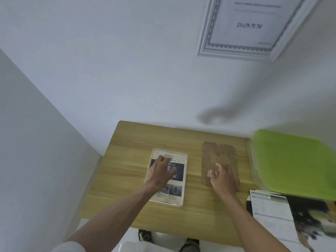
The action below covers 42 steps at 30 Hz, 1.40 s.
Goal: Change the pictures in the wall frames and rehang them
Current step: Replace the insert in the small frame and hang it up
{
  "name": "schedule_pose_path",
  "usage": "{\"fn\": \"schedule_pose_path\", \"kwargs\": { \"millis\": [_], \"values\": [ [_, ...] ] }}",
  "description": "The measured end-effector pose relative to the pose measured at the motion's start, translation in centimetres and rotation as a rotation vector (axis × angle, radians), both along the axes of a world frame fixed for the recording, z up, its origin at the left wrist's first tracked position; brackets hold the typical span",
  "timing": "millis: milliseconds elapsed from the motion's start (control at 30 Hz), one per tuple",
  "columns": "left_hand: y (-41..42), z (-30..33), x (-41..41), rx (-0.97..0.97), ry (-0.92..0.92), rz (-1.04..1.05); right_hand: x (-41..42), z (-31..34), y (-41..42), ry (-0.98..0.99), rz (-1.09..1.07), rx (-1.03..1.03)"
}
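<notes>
Two hands at work on a light wooden tabletop (127,179), entries listed near to far.

Item — white "SPECIFICATION" printed sheet (269,206), nearest, well to the right of the right hand's fingers, lying over a dark photo print; its lower part is smeared and runs out of view, so the print's subject cannot be read.

Item — left hand (160,171), fingers spread and pressing flat on a small white-bordered picture frame holding a "SAFETY" leaflet (174,195), which lies face up on the table under and beyond the fingertips. Nothing is gripped; the palm hides the middle of the leaflet.

Item — right hand (222,176), fingers curled, seemingly pinching a small pale tab or stand piece (211,173) on the brown fibreboard backing panel (218,155), which stretches beyond the fingertips. Whether the tab is fixed to the board or loose cannot be told.

Handling note, as judgement — the step looks like reuniting backing and frame. Best done by keeping the frame pinned with the flat hand, lifting the board by its edge rather than the tab, and checking the leaflet sits square before closing.

Item — lime-green lidded plastic box (291,160), right of the right fingers, blurred and cut by the edge.

Item — silver-framed certificate-style picture marked "21x29.7CM" (251,26), farthest, on the white wall above; upper part cropped, its hanger unseen.
</notes>
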<state>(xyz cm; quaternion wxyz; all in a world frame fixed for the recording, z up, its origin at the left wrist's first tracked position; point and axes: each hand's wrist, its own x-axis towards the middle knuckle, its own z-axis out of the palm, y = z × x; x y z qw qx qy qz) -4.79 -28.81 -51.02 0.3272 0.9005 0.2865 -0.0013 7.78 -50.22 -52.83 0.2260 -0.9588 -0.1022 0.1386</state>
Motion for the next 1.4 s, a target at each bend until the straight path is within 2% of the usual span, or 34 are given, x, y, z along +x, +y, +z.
{"fn": "schedule_pose_path", "kwargs": {
  "millis": [200, 300, 500, 600, 833, 1033, 1400],
  "values": [
    [-8.3, -0.1, 6.2, -0.108, 0.155, -0.087, 4.2, 0.3, -4.9, 0.145, -0.128, -0.117],
    [-11.3, -0.4, 9.0, -0.236, 0.222, 0.017, 5.5, 0.0, -6.2, 0.226, -0.145, -0.104],
    [-13.5, -0.8, 11.8, -0.487, 0.226, 0.357, 7.1, -0.6, -7.0, 0.369, -0.216, 0.055],
    [-12.6, -1.0, 11.7, -0.562, 0.260, 0.415, 7.4, 0.0, -7.3, 0.435, -0.281, 0.164],
    [-10.0, -0.1, 10.1, -0.501, 0.153, 0.448, 7.5, 0.4, -6.8, 0.517, -0.356, 0.461],
    [-5.8, 0.2, 6.5, -0.460, 0.080, 0.431, 4.9, 1.6, -3.7, 0.567, -0.292, 0.607],
    [3.0, -0.2, -3.8, -0.421, 0.031, 0.444, -5.7, 0.6, 2.9, 0.593, -0.094, 0.531]
  ]
}}
